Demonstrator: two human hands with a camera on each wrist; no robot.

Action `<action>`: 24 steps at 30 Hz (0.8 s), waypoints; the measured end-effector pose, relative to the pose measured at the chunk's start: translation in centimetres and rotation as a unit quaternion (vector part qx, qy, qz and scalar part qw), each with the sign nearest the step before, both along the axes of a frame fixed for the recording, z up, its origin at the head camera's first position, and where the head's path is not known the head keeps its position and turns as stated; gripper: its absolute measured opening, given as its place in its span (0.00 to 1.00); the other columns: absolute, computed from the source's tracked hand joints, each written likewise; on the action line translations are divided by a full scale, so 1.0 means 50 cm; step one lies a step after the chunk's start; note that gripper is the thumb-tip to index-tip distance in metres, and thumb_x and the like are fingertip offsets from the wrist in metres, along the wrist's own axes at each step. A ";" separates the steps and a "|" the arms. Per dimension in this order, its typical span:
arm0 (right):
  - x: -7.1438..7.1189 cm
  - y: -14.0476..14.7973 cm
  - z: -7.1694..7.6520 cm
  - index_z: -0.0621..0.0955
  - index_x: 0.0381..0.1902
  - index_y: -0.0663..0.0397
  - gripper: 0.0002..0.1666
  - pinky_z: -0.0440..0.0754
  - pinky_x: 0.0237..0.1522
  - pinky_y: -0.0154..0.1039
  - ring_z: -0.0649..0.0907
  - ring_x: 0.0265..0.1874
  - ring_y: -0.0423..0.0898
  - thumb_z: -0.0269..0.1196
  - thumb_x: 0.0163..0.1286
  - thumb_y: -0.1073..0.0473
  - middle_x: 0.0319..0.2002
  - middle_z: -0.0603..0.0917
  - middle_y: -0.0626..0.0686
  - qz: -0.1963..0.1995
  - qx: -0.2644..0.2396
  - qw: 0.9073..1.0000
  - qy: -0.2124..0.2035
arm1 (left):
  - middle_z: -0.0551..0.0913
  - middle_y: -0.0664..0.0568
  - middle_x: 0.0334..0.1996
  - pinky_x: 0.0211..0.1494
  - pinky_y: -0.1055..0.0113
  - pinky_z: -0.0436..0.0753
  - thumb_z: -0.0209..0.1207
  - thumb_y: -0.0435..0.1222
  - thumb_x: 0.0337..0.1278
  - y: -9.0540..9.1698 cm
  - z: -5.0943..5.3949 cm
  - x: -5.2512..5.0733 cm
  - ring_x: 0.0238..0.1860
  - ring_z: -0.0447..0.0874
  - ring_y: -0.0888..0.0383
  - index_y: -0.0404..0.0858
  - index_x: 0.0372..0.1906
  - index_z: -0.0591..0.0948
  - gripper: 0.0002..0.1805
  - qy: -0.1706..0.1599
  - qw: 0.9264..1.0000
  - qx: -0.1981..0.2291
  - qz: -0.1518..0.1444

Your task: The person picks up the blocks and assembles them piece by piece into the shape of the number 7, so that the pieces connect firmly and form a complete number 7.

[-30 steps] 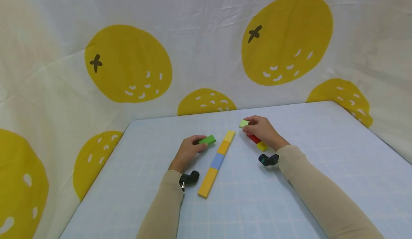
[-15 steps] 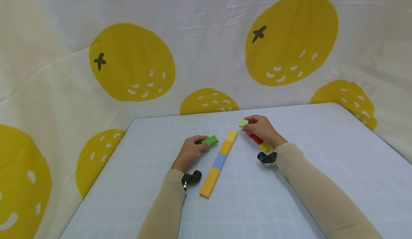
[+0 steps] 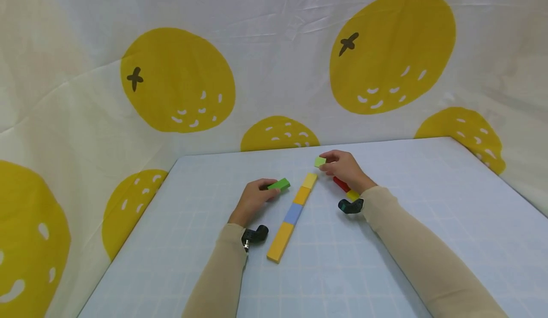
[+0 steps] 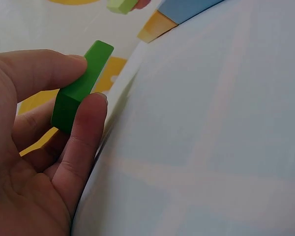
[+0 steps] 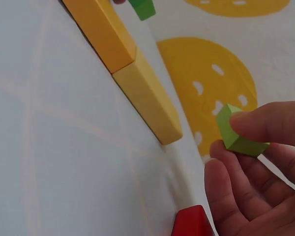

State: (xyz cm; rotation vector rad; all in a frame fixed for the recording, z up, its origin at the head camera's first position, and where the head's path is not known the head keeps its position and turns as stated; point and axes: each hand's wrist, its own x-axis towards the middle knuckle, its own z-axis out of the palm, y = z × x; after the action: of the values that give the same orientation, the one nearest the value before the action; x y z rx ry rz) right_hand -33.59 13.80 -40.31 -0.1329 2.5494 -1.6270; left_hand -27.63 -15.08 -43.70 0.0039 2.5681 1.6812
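At the table, the left hand pinches a green block, the right a lime block.

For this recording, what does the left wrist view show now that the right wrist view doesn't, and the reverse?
Only the left wrist view: the blue block.
Only the right wrist view: the red block.
Both: the darker green block held by the left hand, the light green block held by the right hand, part of the block row, the tabletop and the yellow-printed backdrop.
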 end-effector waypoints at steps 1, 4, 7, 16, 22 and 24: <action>-0.001 -0.001 0.000 0.79 0.62 0.48 0.24 0.80 0.56 0.48 0.84 0.46 0.55 0.67 0.68 0.57 0.53 0.79 0.56 0.001 0.001 1.000 0.003 | 0.82 0.50 0.52 0.54 0.60 0.81 0.67 0.42 0.61 0.000 0.001 0.000 0.46 0.82 0.55 0.44 0.58 0.83 0.20 0.000 1.000 0.001 0.001; -0.007 -0.004 -0.002 0.79 0.61 0.48 0.24 0.80 0.54 0.48 0.84 0.45 0.55 0.67 0.67 0.57 0.52 0.80 0.56 0.003 0.008 1.000 0.011 | 0.82 0.50 0.52 0.54 0.60 0.80 0.67 0.42 0.61 -0.001 0.001 0.001 0.46 0.82 0.55 0.44 0.58 0.83 0.20 0.001 1.000 0.004 0.003; -0.012 -0.006 -0.003 0.79 0.61 0.49 0.24 0.80 0.54 0.47 0.84 0.45 0.55 0.67 0.67 0.58 0.52 0.80 0.57 0.005 0.011 1.000 0.015 | 0.82 0.50 0.52 0.54 0.60 0.80 0.68 0.42 0.61 -0.001 -0.001 0.003 0.46 0.82 0.55 0.43 0.58 0.83 0.21 0.003 1.000 0.008 0.004; -0.025 -0.005 -0.009 0.77 0.63 0.52 0.27 0.78 0.55 0.47 0.81 0.47 0.53 0.66 0.68 0.54 0.56 0.79 0.58 -0.008 0.044 0.999 -0.013 | 0.83 0.50 0.50 0.53 0.61 0.81 0.68 0.43 0.61 0.000 -0.004 0.000 0.45 0.83 0.56 0.43 0.57 0.83 0.21 0.008 1.000 0.010 0.003; -0.032 -0.009 -0.010 0.77 0.63 0.56 0.27 0.79 0.56 0.45 0.83 0.46 0.52 0.66 0.69 0.55 0.57 0.77 0.59 -0.008 0.046 0.999 -0.021 | 0.83 0.51 0.49 0.52 0.61 0.81 0.68 0.44 0.61 0.000 -0.004 -0.001 0.45 0.83 0.55 0.44 0.56 0.84 0.20 0.010 1.000 0.007 0.004; -0.033 -0.010 -0.010 0.77 0.63 0.57 0.27 0.79 0.55 0.45 0.83 0.45 0.52 0.67 0.69 0.55 0.56 0.78 0.60 -0.005 0.052 0.998 -0.015 | 0.83 0.51 0.49 0.52 0.61 0.81 0.68 0.44 0.61 -0.001 -0.004 -0.002 0.45 0.83 0.55 0.44 0.56 0.84 0.20 0.011 1.000 0.008 0.005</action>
State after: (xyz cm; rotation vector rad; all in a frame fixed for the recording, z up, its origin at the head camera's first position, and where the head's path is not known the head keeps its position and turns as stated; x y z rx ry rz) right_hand -35.25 13.29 -40.83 -0.0850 2.6090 -1.4828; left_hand -27.71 -15.11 -43.89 0.0103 2.5737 1.7143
